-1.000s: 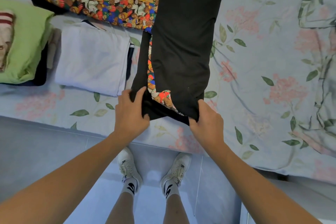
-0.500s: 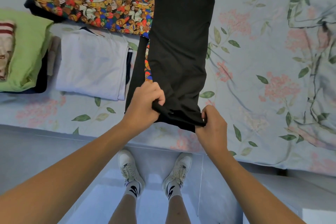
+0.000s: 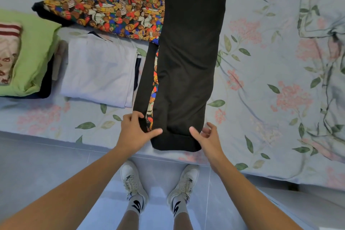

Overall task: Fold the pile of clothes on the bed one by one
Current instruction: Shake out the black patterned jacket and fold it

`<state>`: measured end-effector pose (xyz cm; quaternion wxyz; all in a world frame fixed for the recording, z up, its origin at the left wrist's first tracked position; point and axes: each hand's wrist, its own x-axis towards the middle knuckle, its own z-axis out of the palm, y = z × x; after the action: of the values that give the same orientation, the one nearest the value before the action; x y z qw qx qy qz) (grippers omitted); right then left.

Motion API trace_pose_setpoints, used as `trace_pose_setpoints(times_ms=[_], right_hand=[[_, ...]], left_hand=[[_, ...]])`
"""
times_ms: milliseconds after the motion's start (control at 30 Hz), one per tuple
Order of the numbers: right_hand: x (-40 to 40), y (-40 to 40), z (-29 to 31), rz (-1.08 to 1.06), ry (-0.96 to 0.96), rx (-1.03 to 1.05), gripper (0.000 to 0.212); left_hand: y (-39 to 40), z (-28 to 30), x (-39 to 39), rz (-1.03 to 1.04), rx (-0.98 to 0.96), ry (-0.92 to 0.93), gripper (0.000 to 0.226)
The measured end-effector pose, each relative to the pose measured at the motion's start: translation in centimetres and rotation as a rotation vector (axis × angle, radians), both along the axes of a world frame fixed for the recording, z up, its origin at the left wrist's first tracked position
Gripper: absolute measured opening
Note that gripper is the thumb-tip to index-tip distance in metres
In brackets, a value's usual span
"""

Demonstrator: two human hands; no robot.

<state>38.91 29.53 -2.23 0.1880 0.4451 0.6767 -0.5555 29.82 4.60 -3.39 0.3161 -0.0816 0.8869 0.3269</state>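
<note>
Flattening the black garment's (image 3: pixel 188 61) near hem, my left hand (image 3: pixel 135 132) rests open on it, my right hand (image 3: pixel 207 136) hovers relaxed, empty; next fold needs aligned edges.

A black garment (image 3: pixel 188 58) with a bear-print lining was laid lengthwise on the flowered bed sheet (image 3: pixel 261 84), its printed sleeve (image 3: pixel 112 11) stretched out to the left. The left hand (image 3: pixel 135 132) was rested at the garment's near left corner, thumb extended onto the black cloth. The right hand (image 3: pixel 207 136) was held at the near right corner, fingers loosely spread, thumb touching the fabric. A folded white garment (image 3: pixel 99 73) and a green one (image 3: pixel 35 50) were noted just left. White shoes (image 3: pixel 133 183) were seen on the tiled floor.
</note>
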Motion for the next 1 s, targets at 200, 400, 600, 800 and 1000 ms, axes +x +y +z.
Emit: trace_pose_setpoints(times_ms=[200,400,600,800,1000], right_hand=[[-2.2,-1.1,1.0,0.106,0.075,0.045,0.035],[-1.6,0.8,2.0,0.095,0.043,0.27,0.051],[-1.7,1.0,1.0,0.537,-0.32,0.528,0.047],[-10.1,-0.1,4.6,0.609,0.175,0.714,0.066],[-24.4,-4.5,5.2,0.782,0.324,0.7,0.07]], left_hand=[[3.4,0.6,-0.7,-0.077,-0.063,0.012,0.034],[2.4,2.2,0.9,0.195,0.2,0.178,0.038],[1.5,0.9,2.1,0.028,-0.237,0.084,0.024],[1.0,6.2,-7.0,0.086,-0.161,0.399,0.044],[-1.4,8.9,-22.9,0.014,-0.134,0.539,0.049]])
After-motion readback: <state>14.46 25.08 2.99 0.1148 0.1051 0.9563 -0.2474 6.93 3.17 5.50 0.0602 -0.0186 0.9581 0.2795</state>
